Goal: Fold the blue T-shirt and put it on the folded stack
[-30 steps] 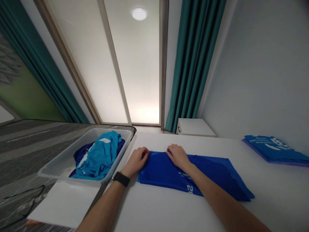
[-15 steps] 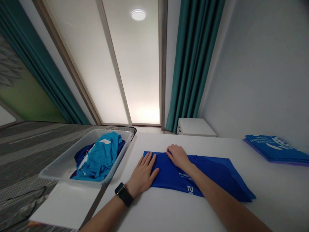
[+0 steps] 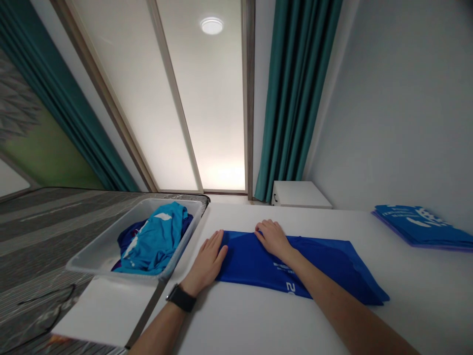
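A dark blue garment (image 3: 325,268) with white print lies folded into a long strip across the white table (image 3: 258,325). My left hand (image 3: 207,261), a black watch on its wrist, lies flat and open at the strip's left end, fingers together and just touching the cloth's edge. My right hand (image 3: 271,236) rests palm down on the strip's far edge, fingers stretched over the fabric. Neither hand grips anything.
A grey plastic tub (image 3: 99,254) at the left holds crumpled light blue and dark blue clothes (image 3: 153,239). A stack of folded blue garments (image 3: 421,227) lies at the table's far right. A white cabinet (image 3: 299,197) and teal curtains (image 3: 295,98) stand behind.
My left hand went from curled at the strip's far left corner to flat on the cloth, then slid left off the strip's end. My right hand stayed put.
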Demonstrator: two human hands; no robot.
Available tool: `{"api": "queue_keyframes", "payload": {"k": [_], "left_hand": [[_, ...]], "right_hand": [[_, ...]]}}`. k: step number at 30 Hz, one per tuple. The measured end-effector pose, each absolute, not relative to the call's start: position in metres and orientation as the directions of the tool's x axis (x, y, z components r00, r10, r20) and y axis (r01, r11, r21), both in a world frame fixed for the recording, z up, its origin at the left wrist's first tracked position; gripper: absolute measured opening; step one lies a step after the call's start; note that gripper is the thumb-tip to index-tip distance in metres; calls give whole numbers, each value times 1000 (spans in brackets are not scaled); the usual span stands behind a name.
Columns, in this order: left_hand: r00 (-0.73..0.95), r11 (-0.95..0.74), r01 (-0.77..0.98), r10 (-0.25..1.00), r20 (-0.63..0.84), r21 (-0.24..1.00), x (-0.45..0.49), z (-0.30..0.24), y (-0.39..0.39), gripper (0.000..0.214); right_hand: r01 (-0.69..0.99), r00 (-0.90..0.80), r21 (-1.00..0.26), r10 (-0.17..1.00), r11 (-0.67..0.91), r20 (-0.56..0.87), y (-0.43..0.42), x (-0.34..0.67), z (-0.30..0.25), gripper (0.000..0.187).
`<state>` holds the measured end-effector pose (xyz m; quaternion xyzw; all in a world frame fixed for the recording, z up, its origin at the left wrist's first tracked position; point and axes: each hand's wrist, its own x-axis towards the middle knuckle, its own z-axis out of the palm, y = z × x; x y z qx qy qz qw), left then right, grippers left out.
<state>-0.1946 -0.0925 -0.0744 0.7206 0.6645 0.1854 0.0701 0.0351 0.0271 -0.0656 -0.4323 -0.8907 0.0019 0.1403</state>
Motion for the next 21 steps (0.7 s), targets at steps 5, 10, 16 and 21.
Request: {"api": "queue_keyframes", "payload": {"k": [5, 10, 16, 21], "left_hand": [[145, -219, 916, 962, 232, 337, -191, -68, -93, 52], [211, -289, 917, 937, 280, 276, -179, -58, -92, 50], [332, -413, 885, 884, 329, 215, -154, -41, -94, 45], [429, -495, 842, 855, 291, 214, -122, -25, -84, 38]], "right_hand": [[725, -612, -236, 763, 646, 209, 28, 41, -50, 21], [689, -623, -303, 751, 659, 218, 23, 62, -36, 20], [712, -621, -265, 760, 650, 191, 17, 110, -41, 17], [752, -574, -254, 793, 609, 204, 15, 149, -46, 16]]}}
